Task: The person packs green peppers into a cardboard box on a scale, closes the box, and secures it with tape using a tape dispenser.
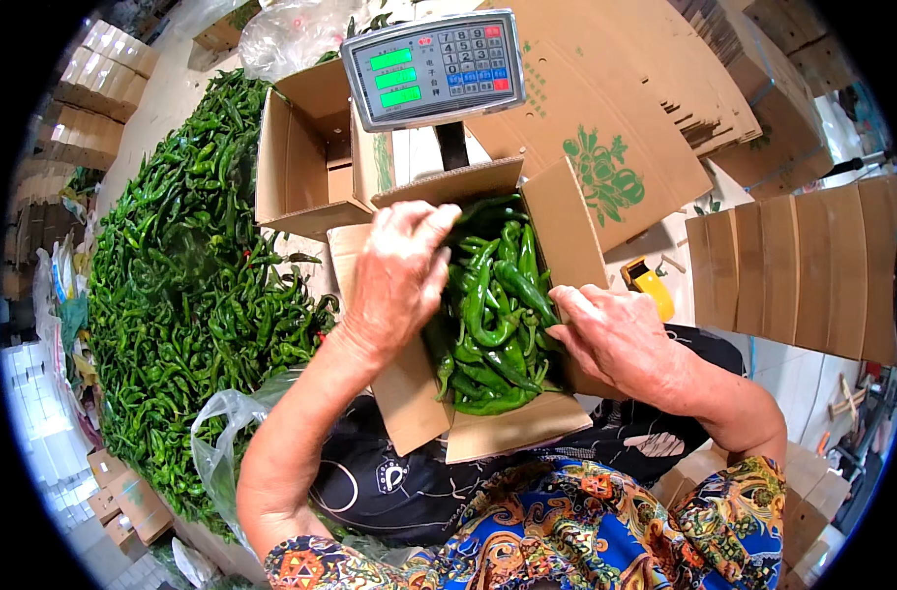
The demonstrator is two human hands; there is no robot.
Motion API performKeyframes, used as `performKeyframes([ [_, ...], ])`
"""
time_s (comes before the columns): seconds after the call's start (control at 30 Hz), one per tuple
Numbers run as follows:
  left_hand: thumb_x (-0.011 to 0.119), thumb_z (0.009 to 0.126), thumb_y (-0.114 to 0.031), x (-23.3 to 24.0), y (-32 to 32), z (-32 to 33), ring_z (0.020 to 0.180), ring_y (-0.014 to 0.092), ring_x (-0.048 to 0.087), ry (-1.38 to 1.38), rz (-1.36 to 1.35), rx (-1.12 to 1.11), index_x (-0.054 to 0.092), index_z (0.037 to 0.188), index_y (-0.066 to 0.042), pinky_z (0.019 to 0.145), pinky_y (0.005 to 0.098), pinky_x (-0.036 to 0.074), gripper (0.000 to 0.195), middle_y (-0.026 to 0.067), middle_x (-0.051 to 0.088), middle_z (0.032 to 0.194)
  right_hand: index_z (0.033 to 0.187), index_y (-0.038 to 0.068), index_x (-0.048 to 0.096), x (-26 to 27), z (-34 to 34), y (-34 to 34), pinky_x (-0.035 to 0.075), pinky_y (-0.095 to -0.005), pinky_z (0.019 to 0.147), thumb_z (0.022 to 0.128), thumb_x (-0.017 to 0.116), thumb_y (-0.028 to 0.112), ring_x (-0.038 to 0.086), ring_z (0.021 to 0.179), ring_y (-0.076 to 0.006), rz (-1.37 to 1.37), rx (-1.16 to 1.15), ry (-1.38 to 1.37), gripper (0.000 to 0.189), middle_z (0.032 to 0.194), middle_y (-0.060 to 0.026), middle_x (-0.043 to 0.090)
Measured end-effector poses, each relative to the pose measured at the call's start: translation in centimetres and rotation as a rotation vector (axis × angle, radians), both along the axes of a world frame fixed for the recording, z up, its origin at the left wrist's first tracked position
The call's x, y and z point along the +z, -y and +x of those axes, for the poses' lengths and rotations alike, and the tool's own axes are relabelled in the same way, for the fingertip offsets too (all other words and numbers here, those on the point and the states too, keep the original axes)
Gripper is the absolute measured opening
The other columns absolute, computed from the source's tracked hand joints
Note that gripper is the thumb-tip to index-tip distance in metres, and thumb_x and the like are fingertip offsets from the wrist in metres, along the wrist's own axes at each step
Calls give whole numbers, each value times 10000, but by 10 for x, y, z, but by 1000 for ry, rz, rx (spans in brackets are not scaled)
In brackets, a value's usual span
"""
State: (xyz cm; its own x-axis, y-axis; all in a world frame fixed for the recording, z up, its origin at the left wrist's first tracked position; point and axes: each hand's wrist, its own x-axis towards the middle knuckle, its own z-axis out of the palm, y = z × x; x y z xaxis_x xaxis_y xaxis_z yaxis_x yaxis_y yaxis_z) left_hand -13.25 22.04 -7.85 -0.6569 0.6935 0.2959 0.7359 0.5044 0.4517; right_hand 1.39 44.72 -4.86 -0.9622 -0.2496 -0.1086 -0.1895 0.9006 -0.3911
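Note:
An open cardboard box (563, 214) stands in front of me, its flaps folded outward. Long green chili peppers (504, 295) fill it in a loose layer, some curled, with stems showing. Over the box's left side is my left hand (397, 269), its fingers bent above the peppers; what lies under them is hidden. My right hand (614, 343) reaches over the right wall. Its fingertips meet the end of one green pepper (524, 286), but whether they grip it is unclear.
A digital scale display (434, 70) rises behind the box. To the left spreads a large heap of green peppers (198, 295). Another open carton (308, 162) stands beyond. Flattened cardboard (603, 96), a yellow tape dispenser (651, 287) and folded cartons (795, 269) lie right. A clear plastic bag (223, 428) sits near my left arm.

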Motion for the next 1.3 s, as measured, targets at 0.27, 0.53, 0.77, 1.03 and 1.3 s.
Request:
performKeyframes([
  [0.27,685,734,38,-7,4,28,1019,355,591,219,60,-168,632,1164,-46,907,429,495,441,148,607,1090,1060,59,568,3,-7,-13,509,-420,571,895,654,235,648,684,-322,-10,-42,-14,257,790,-125,608],
  [0.53,686,764,25,-9,1,30,1019,347,608,273,42,-162,632,1181,-51,897,421,508,427,150,615,1096,1066,55,573,8,-8,-15,507,-427,572,903,651,244,638,678,-327,-18,-17,14,262,787,-121,600],
  [0.77,642,827,12,61,83,31,966,234,675,518,136,136,650,1194,-38,895,352,535,371,121,676,1057,1098,46,576,11,-17,-8,513,-439,604,896,657,225,645,705,-339,-45,59,37,282,838,-148,629],
  [1.03,697,800,-163,81,313,138,1129,212,613,816,267,880,520,1374,-21,987,349,486,618,130,625,1238,1132,38,630,5,-15,-5,454,-328,582,881,689,137,548,574,-189,-155,-55,150,276,643,-112,582],
  [1.3,747,694,-83,4,422,349,1334,368,448,819,-450,1115,415,1467,-131,1124,474,372,843,179,466,1450,1148,18,622,-3,-31,8,469,-338,632,945,641,262,581,635,-175,-141,2,234,318,709,-109,628],
])
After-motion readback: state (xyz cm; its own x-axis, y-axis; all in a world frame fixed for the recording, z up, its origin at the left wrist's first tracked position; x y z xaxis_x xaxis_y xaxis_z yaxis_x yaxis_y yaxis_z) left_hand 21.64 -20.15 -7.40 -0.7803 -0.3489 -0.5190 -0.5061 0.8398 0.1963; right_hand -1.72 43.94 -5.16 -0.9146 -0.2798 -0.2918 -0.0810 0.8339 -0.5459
